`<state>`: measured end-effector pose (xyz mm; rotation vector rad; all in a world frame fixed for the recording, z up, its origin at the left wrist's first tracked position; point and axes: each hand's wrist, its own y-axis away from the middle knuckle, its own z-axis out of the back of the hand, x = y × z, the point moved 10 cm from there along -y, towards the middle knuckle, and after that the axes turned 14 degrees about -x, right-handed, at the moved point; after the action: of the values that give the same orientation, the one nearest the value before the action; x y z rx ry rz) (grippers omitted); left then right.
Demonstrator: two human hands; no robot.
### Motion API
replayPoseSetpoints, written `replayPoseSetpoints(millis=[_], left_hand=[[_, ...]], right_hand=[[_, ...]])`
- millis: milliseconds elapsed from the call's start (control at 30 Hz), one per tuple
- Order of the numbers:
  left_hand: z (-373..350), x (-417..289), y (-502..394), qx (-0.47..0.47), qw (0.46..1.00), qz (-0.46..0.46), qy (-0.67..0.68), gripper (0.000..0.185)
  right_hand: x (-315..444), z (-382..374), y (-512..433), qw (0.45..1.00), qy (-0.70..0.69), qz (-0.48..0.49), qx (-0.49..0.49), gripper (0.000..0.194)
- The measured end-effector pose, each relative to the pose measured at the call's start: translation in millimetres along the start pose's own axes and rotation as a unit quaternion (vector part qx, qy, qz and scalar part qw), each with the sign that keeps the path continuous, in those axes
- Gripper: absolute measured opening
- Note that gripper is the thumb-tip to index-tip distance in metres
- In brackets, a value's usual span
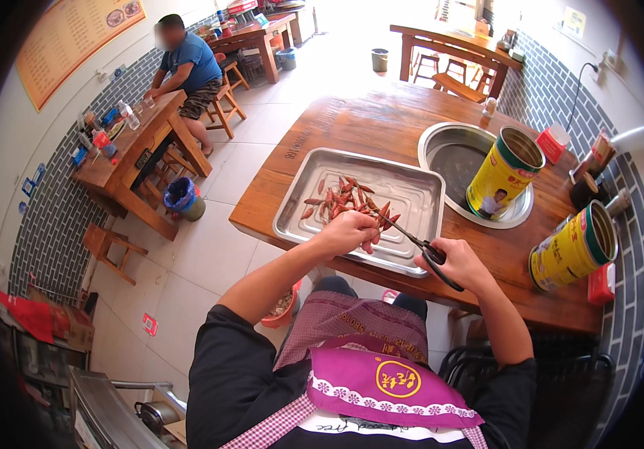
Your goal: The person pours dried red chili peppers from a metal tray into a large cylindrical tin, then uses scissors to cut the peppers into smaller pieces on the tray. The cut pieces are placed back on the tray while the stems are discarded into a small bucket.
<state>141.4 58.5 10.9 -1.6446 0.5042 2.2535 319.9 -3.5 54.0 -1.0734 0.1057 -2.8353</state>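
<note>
Dried red chili peppers [340, 201] lie in a loose heap in a rectangular stainless steel tray [412, 248] at the front of the wooden table. Over the tray's near side, my left hand [351, 231] grips some of the chilies, their tips showing past its fingers. My right hand [459, 264] is at the tray's right corner, its fingers around the handles of dark-handled scissors [412, 238]. The blades point up and left, reaching the chilies beside my left hand. Whether the blades touch a chili stem is too small to tell.
A yellow-green tin [496, 182] stands in the round metal basin [431, 147] set into the wooden table [277, 185]. Another tin [572, 247] stands at the right, near condiment jars [585, 191]. A red bucket [281, 314] sits below. A seated person [193, 62] is at another table [131, 146].
</note>
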Motion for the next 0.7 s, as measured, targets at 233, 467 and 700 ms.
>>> replayPoseSetpoints(millis=[233, 467, 700], left_hand=[[-1, -1, -31, 0.043, 0.996, 0.066, -0.052, 0.018], [-25, 22, -76, 0.151, 0.979, 0.127, -0.059, 0.018], [-42, 46, -95, 0.225, 0.954, 0.186, -0.072, 0.014]], right_hand=[[-7, -11, -7, 0.994, -0.006, -0.088, 0.068, 0.072], [-28, -12, -11, 0.972, -0.006, -0.202, 0.122, 0.078], [-42, -14, -12, 0.95, -0.018, -0.267, 0.16, 0.08]])
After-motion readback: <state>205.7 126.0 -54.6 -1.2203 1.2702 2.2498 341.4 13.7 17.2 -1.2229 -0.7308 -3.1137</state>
